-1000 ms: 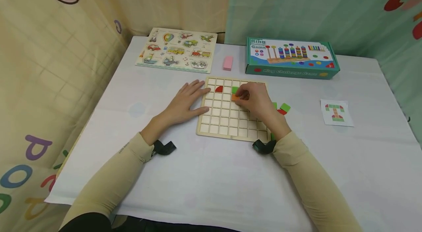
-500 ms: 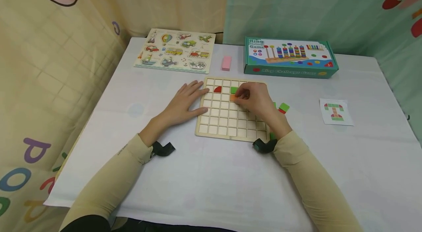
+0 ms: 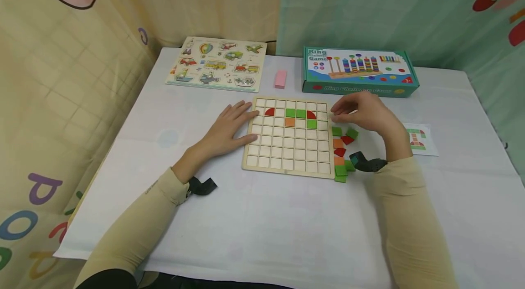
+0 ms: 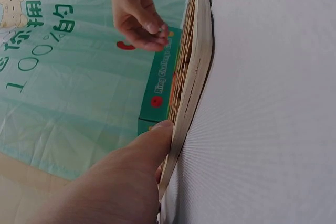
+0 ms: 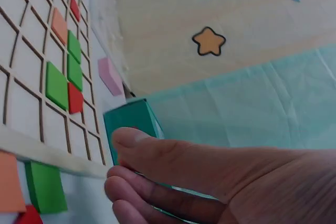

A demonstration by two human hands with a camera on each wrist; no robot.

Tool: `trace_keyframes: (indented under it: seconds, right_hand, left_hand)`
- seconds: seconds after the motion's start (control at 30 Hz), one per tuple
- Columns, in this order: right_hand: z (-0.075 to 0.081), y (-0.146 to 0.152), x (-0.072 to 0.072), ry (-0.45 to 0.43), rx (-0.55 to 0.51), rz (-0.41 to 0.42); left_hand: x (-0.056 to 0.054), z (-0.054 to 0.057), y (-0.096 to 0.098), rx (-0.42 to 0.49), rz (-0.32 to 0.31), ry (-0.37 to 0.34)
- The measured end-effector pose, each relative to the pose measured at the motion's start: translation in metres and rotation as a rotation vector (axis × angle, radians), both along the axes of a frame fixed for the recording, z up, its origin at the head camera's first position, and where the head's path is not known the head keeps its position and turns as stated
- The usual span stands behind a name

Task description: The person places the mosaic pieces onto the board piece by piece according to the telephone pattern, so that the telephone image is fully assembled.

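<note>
A wooden grid board (image 3: 276, 142) lies on the table. In its cells sit an orange square (image 3: 290, 122), a red quarter-round piece (image 3: 269, 111) at the left, another red piece (image 3: 311, 115), and several green squares, one (image 3: 311, 123) below that second red piece. My left hand (image 3: 227, 129) rests on the board's left edge with fingers spread; the left wrist view shows its thumb (image 4: 157, 139) against the rim. Just off the board's right edge hovers my right hand (image 3: 362, 111), fingers loosely bent. Between its thumb and fingers (image 5: 126, 182) I see nothing in the right wrist view.
Loose green, red and orange pieces (image 3: 338, 143) lie along the board's right side. A printed pattern card (image 3: 419, 139) is partly behind the right wrist. Farther back are a picture puzzle (image 3: 215, 63), a pink block (image 3: 280, 79) and a green game box (image 3: 358, 71).
My right hand has let go of the orange square, which now lies in a cell, and has moved right off the board, uncovering green and red pieces. The left hand stays put.
</note>
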State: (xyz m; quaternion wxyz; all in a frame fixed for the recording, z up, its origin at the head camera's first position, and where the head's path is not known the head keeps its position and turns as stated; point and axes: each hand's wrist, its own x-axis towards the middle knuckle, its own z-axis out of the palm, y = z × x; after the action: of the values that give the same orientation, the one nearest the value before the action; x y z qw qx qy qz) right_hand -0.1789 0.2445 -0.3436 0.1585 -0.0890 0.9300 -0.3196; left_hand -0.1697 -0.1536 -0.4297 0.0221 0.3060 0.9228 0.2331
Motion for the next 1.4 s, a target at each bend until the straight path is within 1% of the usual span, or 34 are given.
trace_keyframes:
  seconds: [0.1,0.2,0.27,0.4,0.5,0.63,0.8,0.97,1.03,1.1,1.23,1.3,1.4]
  right_hand:
    - [0.0,0.017,-0.002,-0.065,0.015,0.007]
    - [-0.004,0.028,-0.002,-0.088,-0.002,0.005]
    - [-0.009,0.031,-0.004,-0.096,-0.013,0.018]
    - [-0.017,0.028,-0.008,-0.119,-0.025,0.075]
    - [-0.019,0.022,-0.01,-0.123,-0.004,0.12]
    - [-0.019,0.016,-0.011,-0.106,0.031,0.153]
    - [-0.019,0.014,-0.012,-0.088,0.056,0.174]
    - [-0.021,0.019,-0.012,-0.093,0.021,0.16]
    - [-0.019,0.023,-0.01,-0.095,-0.01,0.133]
    - [-0.017,0.025,-0.007,-0.078,-0.046,0.092]
    - [-0.013,0.016,-0.003,0.008,-0.123,0.009]
    - [-0.013,0.004,-0.003,0.058,-0.141,-0.014]
    - [-0.013,-0.021,-0.005,0.113,-0.169,-0.025]
  left_hand:
    - [0.001,0.001,-0.001,0.006,0.001,0.001]
    - [0.001,0.001,-0.001,0.011,0.001,-0.002]
    - [0.001,0.001,-0.002,0.01,0.001,-0.005]
    - [0.002,0.001,-0.002,0.01,0.003,-0.008]
    - [0.002,0.001,-0.003,0.014,0.0,-0.003]
    - [0.001,0.002,-0.002,0.016,-0.002,0.009]
    - [0.001,0.002,-0.002,0.015,0.0,0.006]
    - [0.0,0.002,-0.002,0.017,-0.001,0.006]
    - [0.001,0.002,-0.002,0.02,-0.002,0.004]
    - [0.001,0.002,-0.002,0.019,-0.006,0.004]
    - [0.001,0.002,-0.001,0.014,-0.006,-0.001]
    - [0.001,0.002,-0.001,0.013,-0.006,-0.004]
    - [0.001,0.002,0.0,0.016,-0.005,-0.006]
